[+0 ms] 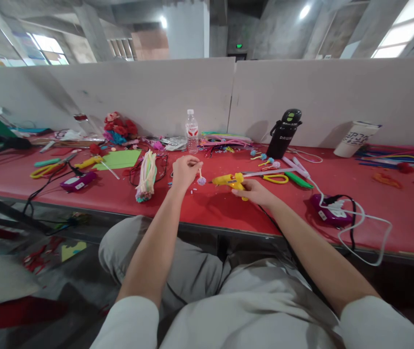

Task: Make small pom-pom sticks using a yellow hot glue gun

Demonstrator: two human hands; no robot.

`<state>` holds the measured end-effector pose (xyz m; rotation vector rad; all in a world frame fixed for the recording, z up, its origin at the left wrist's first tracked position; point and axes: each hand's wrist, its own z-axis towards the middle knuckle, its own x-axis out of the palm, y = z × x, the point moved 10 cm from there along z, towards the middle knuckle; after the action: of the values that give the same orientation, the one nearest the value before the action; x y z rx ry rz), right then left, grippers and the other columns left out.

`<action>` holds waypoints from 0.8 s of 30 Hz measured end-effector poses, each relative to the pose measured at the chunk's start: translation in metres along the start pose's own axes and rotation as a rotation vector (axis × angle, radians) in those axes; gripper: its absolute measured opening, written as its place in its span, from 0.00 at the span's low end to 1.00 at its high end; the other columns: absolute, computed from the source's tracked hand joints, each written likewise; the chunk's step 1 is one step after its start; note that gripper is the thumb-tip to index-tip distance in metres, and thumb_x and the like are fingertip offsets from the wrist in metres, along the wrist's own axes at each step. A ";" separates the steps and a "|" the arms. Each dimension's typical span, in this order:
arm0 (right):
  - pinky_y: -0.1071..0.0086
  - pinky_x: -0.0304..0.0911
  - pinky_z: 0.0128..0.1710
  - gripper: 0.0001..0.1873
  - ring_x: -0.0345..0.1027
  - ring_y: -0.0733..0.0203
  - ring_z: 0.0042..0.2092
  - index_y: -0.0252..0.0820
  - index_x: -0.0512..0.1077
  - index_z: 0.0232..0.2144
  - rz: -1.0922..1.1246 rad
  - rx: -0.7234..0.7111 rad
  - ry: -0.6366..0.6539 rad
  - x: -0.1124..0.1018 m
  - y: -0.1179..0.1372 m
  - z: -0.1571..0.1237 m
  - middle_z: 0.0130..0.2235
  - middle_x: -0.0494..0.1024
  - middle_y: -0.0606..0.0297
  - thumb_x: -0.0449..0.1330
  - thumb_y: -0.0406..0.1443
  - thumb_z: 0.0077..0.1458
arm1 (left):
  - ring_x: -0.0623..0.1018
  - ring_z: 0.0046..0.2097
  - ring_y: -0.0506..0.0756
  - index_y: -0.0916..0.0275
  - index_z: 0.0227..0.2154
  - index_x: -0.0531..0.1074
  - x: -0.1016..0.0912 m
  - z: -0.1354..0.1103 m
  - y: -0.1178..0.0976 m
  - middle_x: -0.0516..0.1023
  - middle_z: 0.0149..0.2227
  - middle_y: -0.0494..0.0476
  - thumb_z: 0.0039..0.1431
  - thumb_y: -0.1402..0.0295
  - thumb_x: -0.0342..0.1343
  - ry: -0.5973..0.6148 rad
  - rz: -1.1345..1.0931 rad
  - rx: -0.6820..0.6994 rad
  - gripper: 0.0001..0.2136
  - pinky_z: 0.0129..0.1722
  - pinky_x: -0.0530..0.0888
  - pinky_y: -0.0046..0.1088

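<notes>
My left hand (184, 171) is closed in a pinch on a short stick with a small lilac pompom (201, 180) at its lower end, held just above the red table (207, 203). My right hand (253, 190) grips a yellow glue gun (230, 181) whose nozzle points left toward the pompom, a short gap away. A bundle of pastel pipe cleaners (146, 176) lies left of my left hand. Several finished pompom sticks (265, 161) lie behind the glue gun.
Yellow-handled scissors (276, 179), a green marker (297, 179), a purple power strip (329, 212) with white cable, a black flask (283, 133), a water bottle (191, 131), a white cup (354, 139), red paper flowers (119, 128), green paper (119, 159), a second glue gun (87, 162) and purple strip (78, 182).
</notes>
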<state>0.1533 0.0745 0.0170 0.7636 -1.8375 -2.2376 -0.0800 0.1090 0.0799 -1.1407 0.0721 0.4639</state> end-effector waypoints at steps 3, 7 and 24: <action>0.69 0.59 0.31 0.25 0.65 0.63 0.31 0.35 0.76 0.37 -0.173 -0.054 -0.188 -0.035 0.002 0.003 0.31 0.75 0.64 0.65 0.50 0.46 | 0.81 0.31 0.55 0.64 0.31 0.77 -0.016 0.006 -0.004 0.79 0.28 0.56 0.49 0.64 0.63 -0.038 -0.050 0.021 0.09 0.30 0.78 0.29; 0.68 0.57 0.29 0.20 0.61 0.63 0.27 0.35 0.74 0.29 -0.466 -0.005 -0.311 -0.064 -0.010 0.009 0.26 0.71 0.65 0.65 0.48 0.45 | 0.81 0.32 0.56 0.64 0.30 0.76 -0.037 0.012 -0.006 0.79 0.27 0.56 0.47 0.64 0.65 -0.081 -0.109 0.001 0.10 0.31 0.80 0.30; 0.69 0.64 0.43 0.11 0.72 0.61 0.43 0.42 0.75 0.42 -0.502 -0.342 0.169 0.094 0.066 -0.015 0.43 0.79 0.60 0.55 0.38 0.62 | 0.80 0.30 0.54 0.64 0.29 0.76 -0.067 0.019 -0.008 0.78 0.27 0.54 0.45 0.66 0.65 -0.134 -0.094 -0.003 0.09 0.32 0.80 0.31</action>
<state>0.0660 0.0064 0.0503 1.4082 -1.2340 -2.5731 -0.1408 0.1020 0.1138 -1.1084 -0.0985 0.4552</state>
